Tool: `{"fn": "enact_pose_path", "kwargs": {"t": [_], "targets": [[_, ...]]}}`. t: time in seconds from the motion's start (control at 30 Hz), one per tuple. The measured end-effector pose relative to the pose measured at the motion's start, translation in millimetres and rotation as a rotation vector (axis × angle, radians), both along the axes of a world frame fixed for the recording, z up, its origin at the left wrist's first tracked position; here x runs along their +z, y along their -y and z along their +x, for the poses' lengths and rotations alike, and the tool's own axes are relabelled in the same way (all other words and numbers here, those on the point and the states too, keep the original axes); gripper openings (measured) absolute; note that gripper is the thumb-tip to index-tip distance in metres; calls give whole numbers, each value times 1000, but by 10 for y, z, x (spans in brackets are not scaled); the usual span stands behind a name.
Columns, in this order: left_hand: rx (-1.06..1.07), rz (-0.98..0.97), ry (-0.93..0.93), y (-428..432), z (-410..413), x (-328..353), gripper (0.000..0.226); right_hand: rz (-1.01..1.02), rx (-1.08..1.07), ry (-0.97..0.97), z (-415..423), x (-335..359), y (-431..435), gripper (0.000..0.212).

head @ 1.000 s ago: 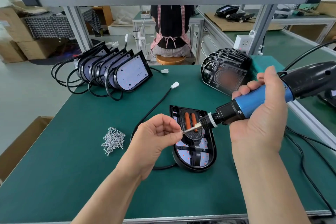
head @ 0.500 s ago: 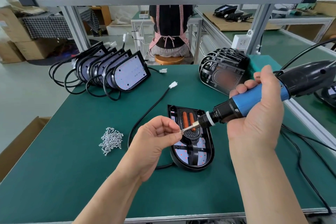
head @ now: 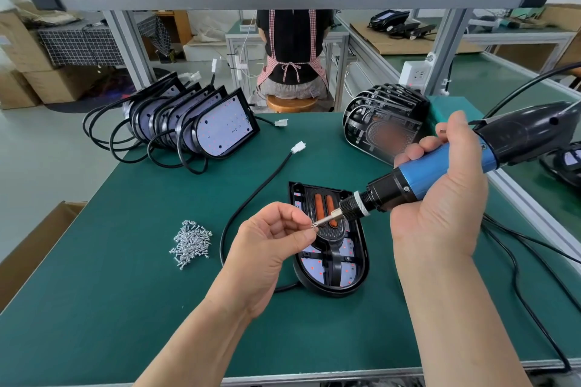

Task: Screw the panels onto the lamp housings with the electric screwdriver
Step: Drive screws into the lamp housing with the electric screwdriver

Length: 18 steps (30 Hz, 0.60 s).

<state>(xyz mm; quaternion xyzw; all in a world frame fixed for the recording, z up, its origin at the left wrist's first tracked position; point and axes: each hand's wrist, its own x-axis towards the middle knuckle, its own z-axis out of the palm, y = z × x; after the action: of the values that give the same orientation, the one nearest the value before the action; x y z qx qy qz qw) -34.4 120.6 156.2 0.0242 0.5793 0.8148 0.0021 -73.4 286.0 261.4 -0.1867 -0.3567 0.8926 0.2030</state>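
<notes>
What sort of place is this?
Most likely a small factory assembly station for lamps. A row of lamp housings stands on the green workbench, a pile of screws lies ready, and the right hand grips an electric screwdriver. Another person in an apron sits beyond.

Bright even light, soft shadows, edges seemingly bowed

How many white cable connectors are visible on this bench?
4 connectors: two stick up behind the row of lamp housings at back left, one lies right of it, one lies mid-table. Others may be hidden.
</notes>
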Motion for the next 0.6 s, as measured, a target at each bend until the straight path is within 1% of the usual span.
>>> {"fn": "enact_pose_path", "kwargs": {"t": [0.1, 0.27, 0.43, 0.6], "targets": [[2, 4, 3, 1, 0, 4, 29, 7, 12, 26, 18, 42, -2, 26], [-2, 29, 16, -2, 11, 0, 19, 10, 14, 32, 43, 61, 10, 25], [-2, 25, 12, 1, 3, -7, 19, 19, 28, 44, 69, 80, 8, 22], [9, 19, 2, -6, 17, -22, 21, 40, 60, 79, 64, 95, -18, 25]]}}
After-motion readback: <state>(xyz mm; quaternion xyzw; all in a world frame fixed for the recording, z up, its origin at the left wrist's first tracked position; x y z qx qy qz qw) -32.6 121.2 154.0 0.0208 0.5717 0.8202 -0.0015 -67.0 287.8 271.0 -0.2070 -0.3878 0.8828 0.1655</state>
